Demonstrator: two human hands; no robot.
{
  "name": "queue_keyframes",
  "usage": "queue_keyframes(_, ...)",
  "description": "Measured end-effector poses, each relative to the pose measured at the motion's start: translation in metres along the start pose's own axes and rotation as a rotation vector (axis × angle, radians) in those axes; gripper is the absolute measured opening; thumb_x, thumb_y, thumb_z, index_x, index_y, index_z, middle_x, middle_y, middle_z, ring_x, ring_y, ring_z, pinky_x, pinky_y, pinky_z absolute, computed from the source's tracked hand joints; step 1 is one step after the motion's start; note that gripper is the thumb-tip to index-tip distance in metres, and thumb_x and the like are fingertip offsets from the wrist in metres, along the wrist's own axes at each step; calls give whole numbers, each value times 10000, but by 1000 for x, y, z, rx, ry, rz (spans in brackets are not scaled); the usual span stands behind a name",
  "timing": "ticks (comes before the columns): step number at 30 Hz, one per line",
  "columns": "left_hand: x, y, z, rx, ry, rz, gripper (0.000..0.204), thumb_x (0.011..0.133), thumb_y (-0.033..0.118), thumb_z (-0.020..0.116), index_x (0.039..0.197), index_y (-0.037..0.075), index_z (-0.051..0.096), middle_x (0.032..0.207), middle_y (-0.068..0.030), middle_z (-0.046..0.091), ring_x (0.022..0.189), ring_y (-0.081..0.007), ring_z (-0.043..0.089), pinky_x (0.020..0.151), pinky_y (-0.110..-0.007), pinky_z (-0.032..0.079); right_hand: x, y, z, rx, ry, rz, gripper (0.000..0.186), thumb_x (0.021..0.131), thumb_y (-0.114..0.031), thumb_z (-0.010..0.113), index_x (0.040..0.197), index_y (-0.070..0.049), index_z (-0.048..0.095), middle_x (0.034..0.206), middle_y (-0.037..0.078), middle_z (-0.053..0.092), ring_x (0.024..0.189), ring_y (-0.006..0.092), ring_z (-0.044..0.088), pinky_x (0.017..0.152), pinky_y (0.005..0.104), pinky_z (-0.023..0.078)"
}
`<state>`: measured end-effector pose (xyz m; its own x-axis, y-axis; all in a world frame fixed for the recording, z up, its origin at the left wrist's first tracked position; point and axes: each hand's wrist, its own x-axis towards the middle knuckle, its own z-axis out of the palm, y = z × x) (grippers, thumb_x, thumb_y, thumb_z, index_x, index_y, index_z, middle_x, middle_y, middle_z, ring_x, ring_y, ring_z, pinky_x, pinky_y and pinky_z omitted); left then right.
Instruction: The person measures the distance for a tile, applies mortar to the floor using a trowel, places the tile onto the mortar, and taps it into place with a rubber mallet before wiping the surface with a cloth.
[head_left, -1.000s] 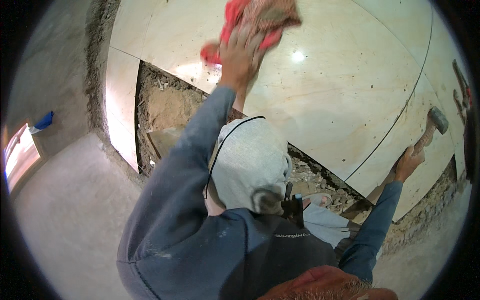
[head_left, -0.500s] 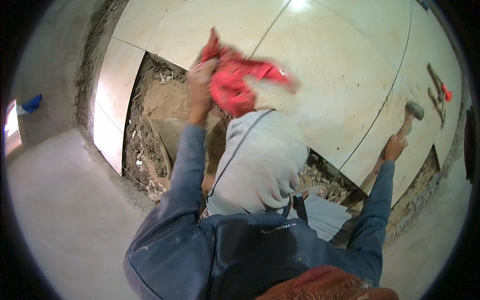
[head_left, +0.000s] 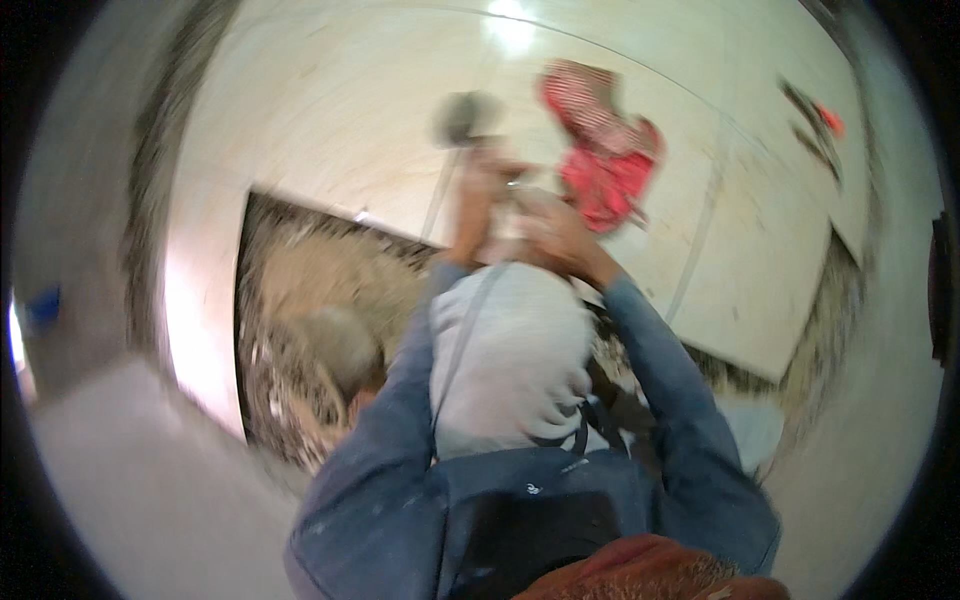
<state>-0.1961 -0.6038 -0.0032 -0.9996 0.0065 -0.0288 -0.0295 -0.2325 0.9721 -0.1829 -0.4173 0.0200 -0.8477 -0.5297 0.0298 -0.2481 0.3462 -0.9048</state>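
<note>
A mallet [head_left: 465, 118] with a dark, blunt head shows blurred over the pale floor tiles [head_left: 330, 120]. My left hand [head_left: 478, 190] is closed just below its head, apparently round the handle. Close beside it, in front of my knee, is my right hand [head_left: 550, 235]; motion smears its fingers, and whether it also touches the handle cannot be made out. A red cloth [head_left: 605, 150], partly striped, lies crumpled on the tiles just beyond my right hand.
To the left, an untiled gap [head_left: 320, 270] holds sand and rubble around a rounded, pale object [head_left: 340, 345]. A plier-like tool [head_left: 815, 125] with a red part lies at the far right. A rough strip of rubble [head_left: 150, 200] borders the tiles along the left wall.
The red cloth has left my left hand and lies on the tiles. The mallet has come from the far right to the middle, and both hands have drawn together there.
</note>
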Motion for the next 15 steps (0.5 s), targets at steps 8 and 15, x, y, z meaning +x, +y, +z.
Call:
queue_keyframes(8, -35, 84, -63, 179, 428, -133, 333, 954, 45, 629, 1239, -2, 465, 855, -104, 590, 735, -271, 715, 616, -335, 596, 15, 147, -105, -1232, 384, 224, 448, 1006, -465, 493, 1319, -183, 642, 1446, 135, 556, 1471, 401, 342, 1127, 775, 189)
queue_keyframes(15, -36, 15, -62, 205, 284, -258, 287, 913, 41, 709, 1114, -13, 511, 895, -157, 670, 822, -274, 728, 712, -388, 599, -304, 250, -344, -1327, 673, 1025, 310, 926, -168, 572, 1215, -93, 655, 1172, 184, 675, 1112, 389, 644, 943, 517, 520)
